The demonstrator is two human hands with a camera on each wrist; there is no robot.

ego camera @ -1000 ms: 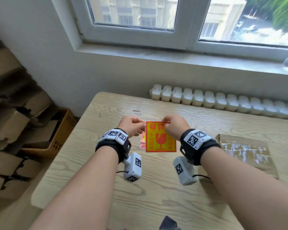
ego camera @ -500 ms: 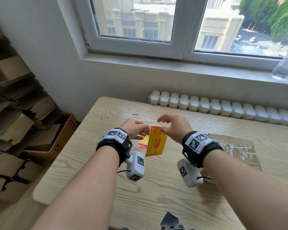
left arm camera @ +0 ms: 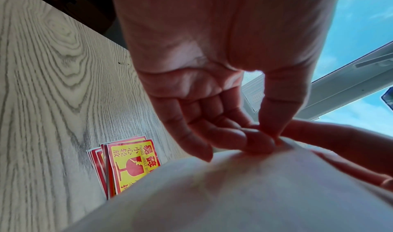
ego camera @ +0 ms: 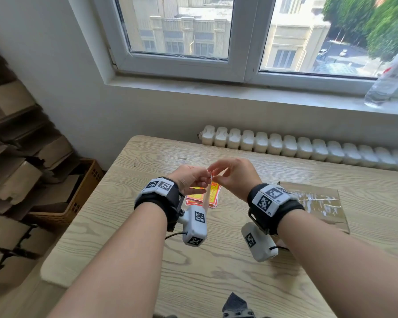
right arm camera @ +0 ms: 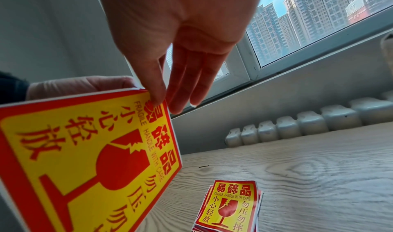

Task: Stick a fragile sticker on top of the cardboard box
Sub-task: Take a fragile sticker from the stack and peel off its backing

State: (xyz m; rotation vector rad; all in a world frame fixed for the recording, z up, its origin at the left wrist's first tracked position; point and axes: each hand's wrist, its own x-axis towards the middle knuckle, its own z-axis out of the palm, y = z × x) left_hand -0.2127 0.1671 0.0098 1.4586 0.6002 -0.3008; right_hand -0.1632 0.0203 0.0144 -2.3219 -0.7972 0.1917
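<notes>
I hold one red-and-yellow fragile sticker (ego camera: pixel 206 193) upright and edge-on above the table; its printed face (right arm camera: pixel 85 151) turns right and its white backing (left arm camera: pixel 234 193) turns left. My left hand (ego camera: pixel 203 180) pinches its top corner between thumb and fingers (left arm camera: pixel 270 139). My right hand (ego camera: pixel 215 173) meets that corner, thumb and forefinger tips (right arm camera: pixel 158 99) on the printed side and edge, the other fingers nearly straight. The flat, taped cardboard box (ego camera: pixel 317 203) lies on the table to the right, with both hands apart from it.
A stack of the same stickers (ego camera: pixel 214 195) lies on the wooden table (ego camera: pixel 216 283) under my hands. A white radiator (ego camera: pixel 308 148) runs behind the table. A brown basket (ego camera: pixel 78 198) and piled cardboard (ego camera: pixel 14 157) stand left. A plastic bottle (ego camera: pixel 388 83) sits on the sill.
The sticker has turned from flat and facing me to edge-on. My hands have drawn together at its top corner. The view has tilted up.
</notes>
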